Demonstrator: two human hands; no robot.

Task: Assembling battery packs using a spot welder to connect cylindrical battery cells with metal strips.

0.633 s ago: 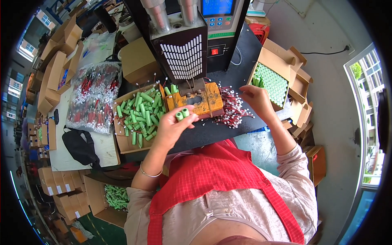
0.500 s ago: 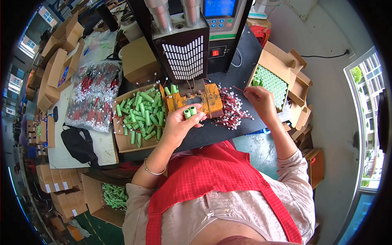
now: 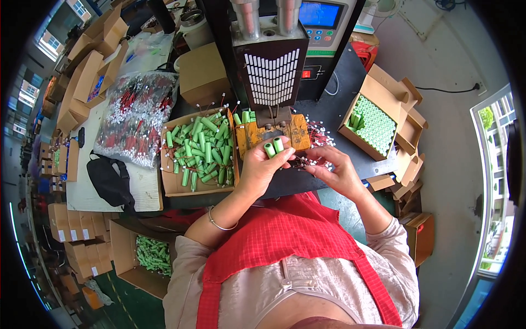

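Note:
My left hand is closed around two green cylindrical battery cells, held side by side with their ends tilted up, in front of the machine's worn yellow block. My right hand is just to the right, its thumb and fingers pinched around a thin wire lead close to the cells. The lead is small and partly hidden by the fingers. Behind that hand lies a pile of red and black wire leads with white connectors. Further green cells stand behind the yellow block.
A spot welding machine with a blue screen rises ahead. Left of it is an open carton of loose green cells, then a bag of wire leads and a black pouch. A box of upright cells sits right.
My right hand has come left and down from beside the box of cells, bringing the wire lead toward my left hand. The left hand still holds the two cells. The view has shifted slightly.

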